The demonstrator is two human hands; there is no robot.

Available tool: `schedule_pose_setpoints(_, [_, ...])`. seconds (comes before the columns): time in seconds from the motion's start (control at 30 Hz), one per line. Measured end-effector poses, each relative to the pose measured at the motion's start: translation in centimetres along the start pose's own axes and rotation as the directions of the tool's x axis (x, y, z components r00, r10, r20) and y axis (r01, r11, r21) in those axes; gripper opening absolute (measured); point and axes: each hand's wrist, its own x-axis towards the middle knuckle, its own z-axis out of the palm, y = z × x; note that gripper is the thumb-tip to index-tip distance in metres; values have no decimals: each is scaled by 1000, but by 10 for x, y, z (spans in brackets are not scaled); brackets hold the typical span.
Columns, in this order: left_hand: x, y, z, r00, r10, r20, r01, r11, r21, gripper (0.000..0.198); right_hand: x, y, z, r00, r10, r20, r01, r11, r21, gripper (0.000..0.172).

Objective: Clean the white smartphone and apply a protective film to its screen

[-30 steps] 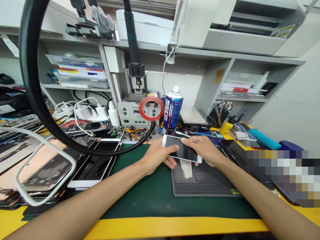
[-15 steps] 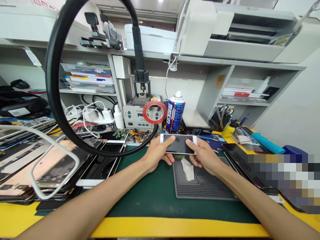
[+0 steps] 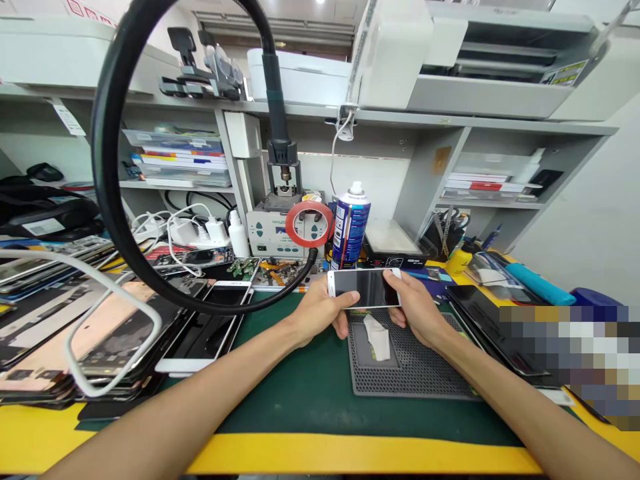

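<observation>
A white-framed smartphone (image 3: 367, 288) with a dark screen is held sideways between both hands, above the back part of the mats. My left hand (image 3: 323, 305) grips its left end, the thumb lying on the lower left of the screen and fingers underneath. At the right end my right hand (image 3: 416, 303) grips the phone, its thumb at the upper right edge. Below the phone lies a grey honeycomb mat (image 3: 415, 373), with a crumpled white cloth or tissue (image 3: 379, 339) on it. The phone's back is hidden.
Stacked phone parts (image 3: 125, 333) and a white phone (image 3: 200, 327) lie at left, behind a looped black hose (image 3: 107, 167). A blue spray can (image 3: 350, 227), red tape roll (image 3: 309, 225) and rework station (image 3: 273, 230) stand behind. Dark phones (image 3: 493, 323) lie at right on the green mat (image 3: 300, 400).
The phone has shifted slightly right. My left thumb has slid lower on the screen, and my right thumb has moved up to the phone's upper edge.
</observation>
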Motion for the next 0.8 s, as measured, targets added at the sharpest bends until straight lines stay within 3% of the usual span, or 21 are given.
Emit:
schedule_pose_setpoints(0.17, [5,-3,-3,994,3,-108,-13,995,-99,32,-1,-9,-5,993,15,118,-18,1000,25,38])
schedule_pose_setpoints(0.23, [7,-3,-6,987,-2,-162,-20,990,-139,29,-5,-15,-7,974,60,216,-63,998,5,37])
schedule_pose_setpoints(0.3, [8,-2,-8,983,-6,-184,-22,988,-153,29,-10,-20,-8,916,129,379,-120,992,-49,37])
schedule_pose_setpoints(0.37, [7,1,-8,986,-5,-167,-18,991,-133,32,-15,-22,-7,816,196,543,-147,980,-133,40])
schedule_pose_setpoints(0.43, [5,5,-5,992,4,-127,-16,996,-91,34,-20,-22,-4,728,252,637,-123,963,-240,50])
schedule_pose_setpoints(0.47, [3,6,-2,994,10,-108,-18,997,-69,35,-22,-20,-1,708,272,652,-100,952,-288,55])
schedule_pose_setpoints(0.53, [-1,9,2,997,18,-71,-20,999,-31,34,-24,-17,3,721,278,635,-71,941,-331,61])
schedule_pose_setpoints(0.7, [-4,8,3,997,-44,67,41,998,47,38,-19,-9,10,896,175,409,-105,976,-188,62])
schedule_pose_setpoints(0.8, [-1,6,-2,994,-49,95,44,997,57,40,-14,-10,9,942,143,303,-97,982,-160,64])
